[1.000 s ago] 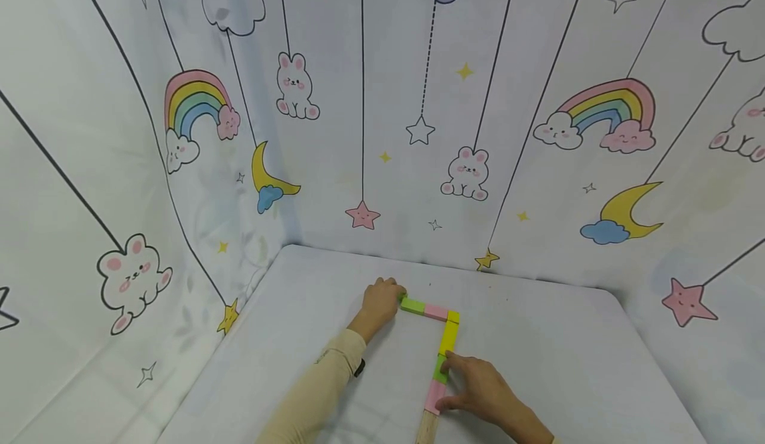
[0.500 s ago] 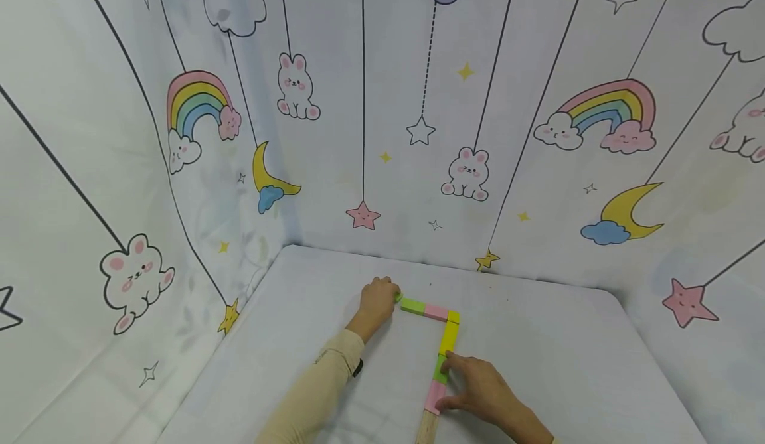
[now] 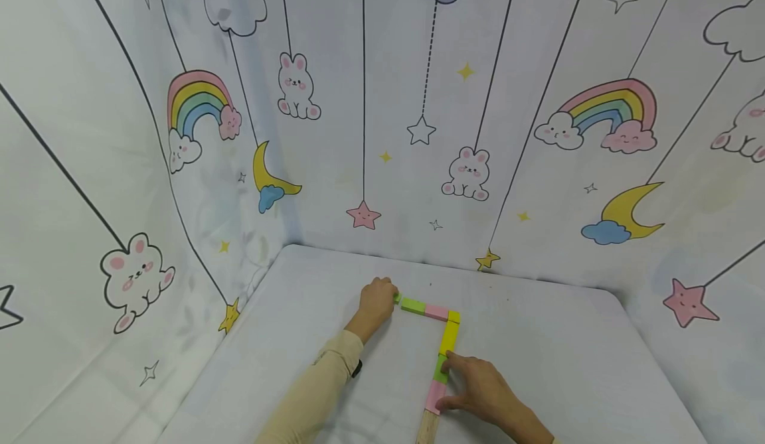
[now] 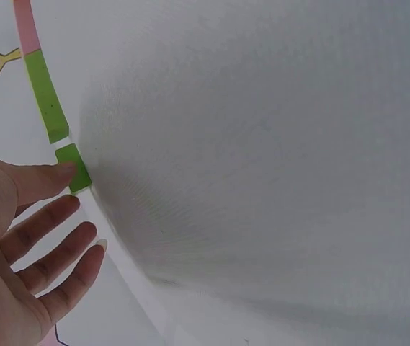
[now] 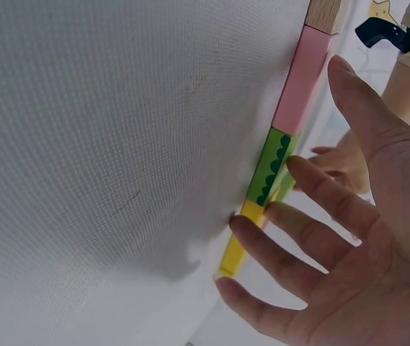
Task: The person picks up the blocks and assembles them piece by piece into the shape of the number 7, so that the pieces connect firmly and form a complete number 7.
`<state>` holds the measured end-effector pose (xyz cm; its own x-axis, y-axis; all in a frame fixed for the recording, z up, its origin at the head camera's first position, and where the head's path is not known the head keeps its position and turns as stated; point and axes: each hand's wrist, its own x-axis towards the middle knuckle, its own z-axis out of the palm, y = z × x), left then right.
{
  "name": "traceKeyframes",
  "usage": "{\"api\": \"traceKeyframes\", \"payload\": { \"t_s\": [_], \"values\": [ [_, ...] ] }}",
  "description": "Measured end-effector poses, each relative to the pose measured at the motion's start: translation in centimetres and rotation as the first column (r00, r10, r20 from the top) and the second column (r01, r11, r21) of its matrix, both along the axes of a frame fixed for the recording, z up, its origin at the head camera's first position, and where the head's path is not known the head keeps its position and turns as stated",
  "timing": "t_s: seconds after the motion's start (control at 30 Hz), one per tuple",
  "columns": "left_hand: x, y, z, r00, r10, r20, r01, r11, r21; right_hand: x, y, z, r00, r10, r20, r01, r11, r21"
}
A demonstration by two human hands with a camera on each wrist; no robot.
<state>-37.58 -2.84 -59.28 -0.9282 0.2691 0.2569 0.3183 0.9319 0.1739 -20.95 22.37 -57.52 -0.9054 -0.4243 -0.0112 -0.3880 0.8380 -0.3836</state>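
My left hand (image 3: 378, 302) pinches a small green block (image 4: 75, 169), with the thumb on its side. A narrow gap parts it from the longer green block (image 3: 413, 306) ending the row. From there the row continues through a pink block (image 3: 436, 312) to a small yellow block (image 3: 453, 316) at the corner. Down the other leg come a longer yellow block (image 3: 449, 339), a green block (image 5: 270, 167) with dark scallops, a pink block (image 3: 436, 396) and a bare wooden block (image 3: 427, 427). My right hand (image 3: 483, 389) rests beside this leg, its fingers spread along it.
The blocks lie on a white-covered table (image 3: 556, 351). Behind and beside it stand white cloth walls (image 3: 406, 92) printed with rabbits, stars, moons and rainbows. A dark strap (image 3: 357, 368) sits at my left wrist.
My left hand has shifted slightly left with the small green block, and a gap now shows between it and the row's end. The right hand and the row stay put.
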Motion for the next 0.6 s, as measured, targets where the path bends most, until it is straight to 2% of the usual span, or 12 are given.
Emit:
{"api": "traceKeyframes", "payload": {
  "t_s": [0.3, 0.6],
  "values": [
    [0.27, -0.07, 0.19, 1.0, -0.018, -0.021, 0.018, 1.0, 0.006, 0.04, -0.06, -0.05, 1.0, -0.006, -0.025, 0.006, 1.0, 0.0],
    [0.44, -0.07, 0.37, 1.0, -0.019, 0.014, 0.019, 1.0, -0.002, -0.07, 0.0, -0.2, 1.0, -0.013, -0.007, 0.013, 1.0, -0.005]
  ]
}}
